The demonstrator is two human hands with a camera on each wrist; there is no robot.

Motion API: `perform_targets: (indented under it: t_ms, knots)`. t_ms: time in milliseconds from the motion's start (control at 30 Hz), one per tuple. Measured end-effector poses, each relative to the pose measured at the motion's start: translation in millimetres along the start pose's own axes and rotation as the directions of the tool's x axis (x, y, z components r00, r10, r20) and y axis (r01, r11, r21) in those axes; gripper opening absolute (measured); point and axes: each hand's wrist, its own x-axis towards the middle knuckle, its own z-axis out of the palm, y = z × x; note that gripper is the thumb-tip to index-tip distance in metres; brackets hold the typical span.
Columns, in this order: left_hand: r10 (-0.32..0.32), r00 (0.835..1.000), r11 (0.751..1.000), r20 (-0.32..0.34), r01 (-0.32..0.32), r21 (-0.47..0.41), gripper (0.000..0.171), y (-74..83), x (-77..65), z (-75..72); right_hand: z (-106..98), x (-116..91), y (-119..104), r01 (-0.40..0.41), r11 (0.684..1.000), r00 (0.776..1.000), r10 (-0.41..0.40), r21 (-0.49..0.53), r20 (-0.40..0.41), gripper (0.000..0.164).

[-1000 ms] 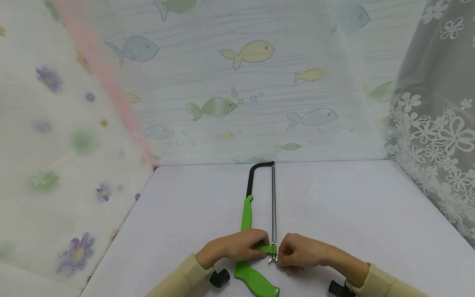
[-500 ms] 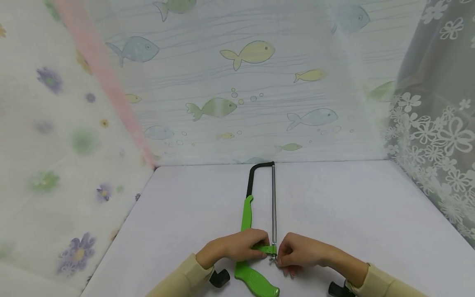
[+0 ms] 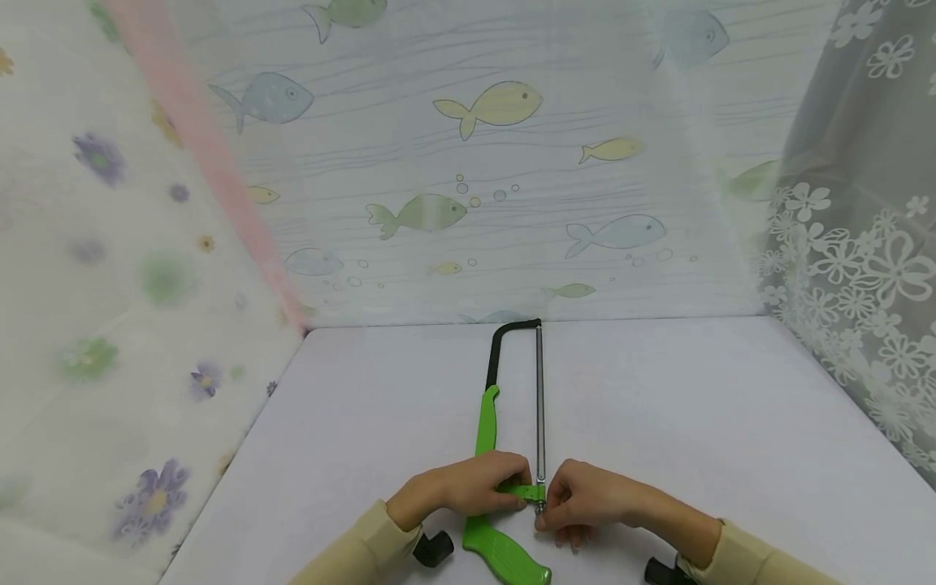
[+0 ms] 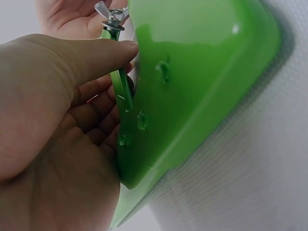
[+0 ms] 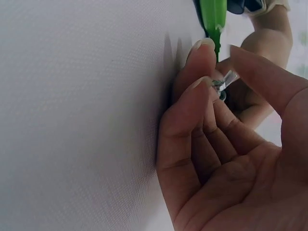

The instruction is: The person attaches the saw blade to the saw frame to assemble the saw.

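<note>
A hacksaw (image 3: 486, 418) with a green and black frame lies on the white table, its blade (image 3: 539, 390) on the right side. My left hand (image 3: 478, 483) grips the green crosspiece (image 3: 528, 492) at the blade's near end, its thumb lying over it in the left wrist view. Just below that crosspiece, the fingers of my right hand (image 3: 598, 496) are curled about the metal wing nut (image 5: 226, 81). From the left wrist the wing nut (image 4: 114, 15) shows clearly; in the head view those fingers mostly cover it. The saw's green handle (image 3: 506, 556) points toward me.
The white tabletop (image 3: 658, 398) spreads out on both sides of the saw. Behind it hangs a fish-print curtain (image 3: 409, 268). Flowered cloth (image 3: 132, 341) borders the left, and a lace curtain (image 3: 877, 284) the right. Black wrist cameras (image 3: 433, 549) sit at both cuffs.
My right hand's thumb and fingertips have shifted slightly left, over the wing nut, and its wings have turned from their earlier angle. The left hand and the hacksaw have stayed in place.
</note>
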Motion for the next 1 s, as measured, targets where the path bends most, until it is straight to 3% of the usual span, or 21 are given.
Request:
perform_targets:
  t_ms: [200,567,1000]
  knots:
    - [0.0,1.0,1.0,0.006,0.0,0.0,0.007,-0.9,-0.5,0.2,3.4,3.1,-0.3,-0.065,0.998,0.996,0.064,-0.021,-0.058,0.041]
    - [0.004,1.0,1.0,0.001,-0.004,0.012,0.007,-1.1,-0.4,0.7,2.9,0.7,-6.7,-0.104,0.994,0.992,0.102,-0.017,-0.075,0.034]
    - [-0.001,1.0,1.0,-0.002,0.001,0.012,0.008,-1.8,0.2,0.6,-3.5,-4.7,-8.2,-0.091,0.996,0.994,0.091,-0.007,-0.058,0.021]
